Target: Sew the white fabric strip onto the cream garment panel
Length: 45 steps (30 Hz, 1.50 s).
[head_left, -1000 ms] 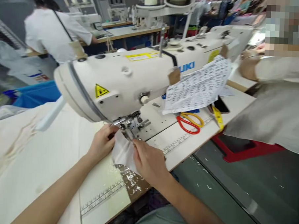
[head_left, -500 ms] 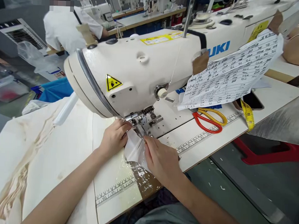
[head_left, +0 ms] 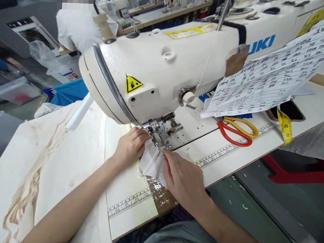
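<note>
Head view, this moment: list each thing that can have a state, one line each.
white fabric piece: flat on the table, under the presser foot
left hand: pressing the fabric's left edge
right hand: pinching the fabric at the foot
presser foot: height above the fabric unclear
scissors: closed, lying flat
measuring tape: hanging over the table edge
paper sheet: taped to the machine

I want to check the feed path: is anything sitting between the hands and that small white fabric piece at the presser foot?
Nothing visible. The left hand and right hand both already touch the white fabric piece below the presser foot. The scissors lie well off to the right.
</note>
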{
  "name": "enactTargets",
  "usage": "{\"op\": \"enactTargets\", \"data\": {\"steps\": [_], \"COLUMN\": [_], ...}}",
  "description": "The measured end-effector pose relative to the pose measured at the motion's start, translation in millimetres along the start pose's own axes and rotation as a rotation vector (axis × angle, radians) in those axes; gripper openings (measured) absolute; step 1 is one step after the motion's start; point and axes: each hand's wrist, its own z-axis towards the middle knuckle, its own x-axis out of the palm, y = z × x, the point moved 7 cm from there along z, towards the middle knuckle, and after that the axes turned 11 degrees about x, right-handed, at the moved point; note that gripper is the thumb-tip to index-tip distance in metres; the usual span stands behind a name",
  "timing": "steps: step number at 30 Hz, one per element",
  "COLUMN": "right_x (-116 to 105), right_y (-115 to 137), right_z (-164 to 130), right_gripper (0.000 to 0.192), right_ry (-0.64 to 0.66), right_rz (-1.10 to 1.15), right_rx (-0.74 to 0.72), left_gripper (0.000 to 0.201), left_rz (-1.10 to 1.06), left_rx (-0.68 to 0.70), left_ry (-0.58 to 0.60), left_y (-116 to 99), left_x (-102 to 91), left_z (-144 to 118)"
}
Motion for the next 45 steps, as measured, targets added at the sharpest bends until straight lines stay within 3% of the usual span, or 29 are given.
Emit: {"op": "enactTargets", "data": {"steps": [12,20,25,28,32,36,45], "right_x": [4,7,2,-10,-23,-33,-35], "right_y": [1,1,1,-1,-3,0,-4], "right_z": [3,8,4,-10,-38,-58,-57], "right_gripper": [0.031,0.030,0.028,0.025,0.021,0.026,0.029], "right_ry": [0.030,0.046,0.003,0.003,0.162,0.237,0.165], "right_rz": [0.015,0.005,-0.023,0.089,0.298,0.305,0.151], "right_rx": [0.012,0.013,0.012,0.005,0.005,-0.058,-0.113], "left_gripper": [0.012,0.011,0.017,0.023,0.030,0.034,0.040], "left_rz": [-0.278,-0.176,-0.082,-0.077,-0.008,0.102,0.170], "left_rx": [-0.326,-0.116,0.046,0.100,0.088,-0.006,-0.071], "left_ry": [-0.052,-0.070,0.043,0.166,0.292,0.330,0.362], "left_y": [23,10,-3,-12,-25,-33,-45], "left_x": [4.6,1.4,-2.4,-5.5,-4.9,2.7,14.3], "left_z": [-8,-2,3,3,-1,-1,-8]}}
